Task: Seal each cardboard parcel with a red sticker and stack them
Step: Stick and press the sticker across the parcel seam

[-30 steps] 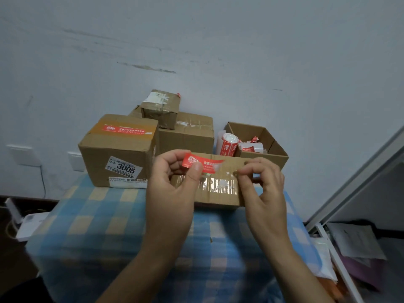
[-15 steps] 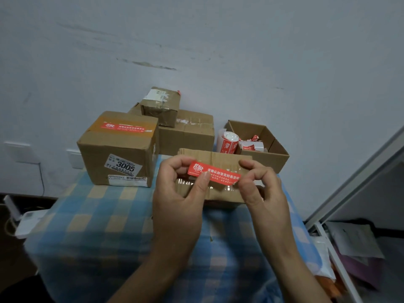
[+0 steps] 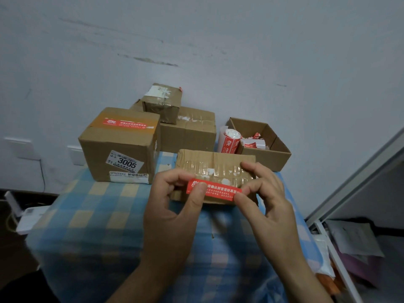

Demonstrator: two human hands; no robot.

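Observation:
A red sticker with white print is stretched flat between my two hands. My left hand pinches its left end, my right hand pinches its right end. Directly behind it lies a flat cardboard parcel with clear tape along its top. Whether the sticker touches the parcel I cannot tell. To the left stands a large parcel marked 3005, with a red sticker on its top. Behind, a small taped parcel sits on a wider parcel.
An open cardboard box at the back right holds sticker scraps, with a sticker roll beside it. All rests on a blue checked cloth. A wall rises behind; a white frame and papers lie at right.
Both hands have lowered the sticker toward the near edge of the flat parcel and pulled it out straight. The view has tilted down slightly.

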